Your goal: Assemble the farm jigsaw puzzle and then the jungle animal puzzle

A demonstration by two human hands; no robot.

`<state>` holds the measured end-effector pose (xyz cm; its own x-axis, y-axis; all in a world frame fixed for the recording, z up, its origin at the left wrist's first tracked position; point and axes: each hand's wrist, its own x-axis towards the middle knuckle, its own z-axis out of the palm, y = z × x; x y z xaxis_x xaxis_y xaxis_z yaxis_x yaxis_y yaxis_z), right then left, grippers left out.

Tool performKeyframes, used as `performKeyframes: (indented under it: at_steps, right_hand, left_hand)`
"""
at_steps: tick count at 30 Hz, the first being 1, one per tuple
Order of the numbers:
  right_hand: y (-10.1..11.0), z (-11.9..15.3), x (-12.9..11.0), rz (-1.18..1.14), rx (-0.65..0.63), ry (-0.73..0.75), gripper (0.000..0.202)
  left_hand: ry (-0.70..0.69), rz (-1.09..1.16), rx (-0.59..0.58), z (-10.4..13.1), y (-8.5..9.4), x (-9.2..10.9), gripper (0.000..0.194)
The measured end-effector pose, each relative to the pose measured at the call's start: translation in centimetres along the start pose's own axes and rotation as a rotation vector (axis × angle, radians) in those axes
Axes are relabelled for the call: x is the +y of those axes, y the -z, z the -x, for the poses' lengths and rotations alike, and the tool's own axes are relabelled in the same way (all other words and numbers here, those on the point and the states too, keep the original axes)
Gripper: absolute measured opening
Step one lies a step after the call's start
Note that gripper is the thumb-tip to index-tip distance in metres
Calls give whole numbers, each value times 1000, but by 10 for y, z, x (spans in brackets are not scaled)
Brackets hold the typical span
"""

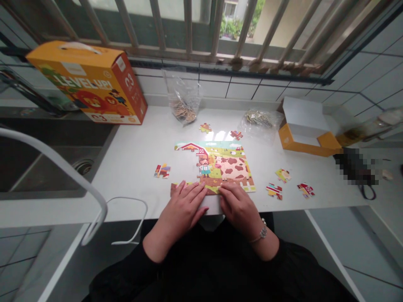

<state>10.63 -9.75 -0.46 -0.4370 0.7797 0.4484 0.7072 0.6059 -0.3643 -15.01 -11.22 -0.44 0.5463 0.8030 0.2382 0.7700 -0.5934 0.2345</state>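
Observation:
A partly joined jigsaw puzzle (234, 167) with a spotted cow, a farmer and a barn roof lies on the white counter, with a gap at its left side. My left hand (187, 204) rests flat on the puzzle's lower left edge, fingers stretched out. Along the bottom edge, my right hand (236, 203) touches the puzzle with its fingers bent downward; what lies under the fingertips is hidden. Loose puzzle pieces lie around it: one at the left (162, 170), two behind, one a yellow-green piece (205, 127), and several at the right, among them a red-striped piece (274, 191).
An orange box (91, 84) stands at the back left beside a sink (59, 155). Two clear bags of pieces, one upright bag (184, 105) and one flat bag (260, 119), lie at the back. An open orange box (310, 140) sits right. A white cable-like arm (78, 178) crosses the left.

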Motion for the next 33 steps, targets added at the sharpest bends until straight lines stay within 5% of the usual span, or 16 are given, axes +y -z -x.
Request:
performKeyframes:
  at_steps: [12,23,33]
  right_hand:
    - [-5,3,4,55,-175,66,60]
    - [-3,0,1,97,-215,69,60]
    - [-5,1,4,98,-227,67,62]
  left_hand:
    - [-64,27,-3,-7,-5,4,60]
    - [34,-114,-124,4,-6,-2,114]
    - [20,-194,-90,25,2,-20,108]
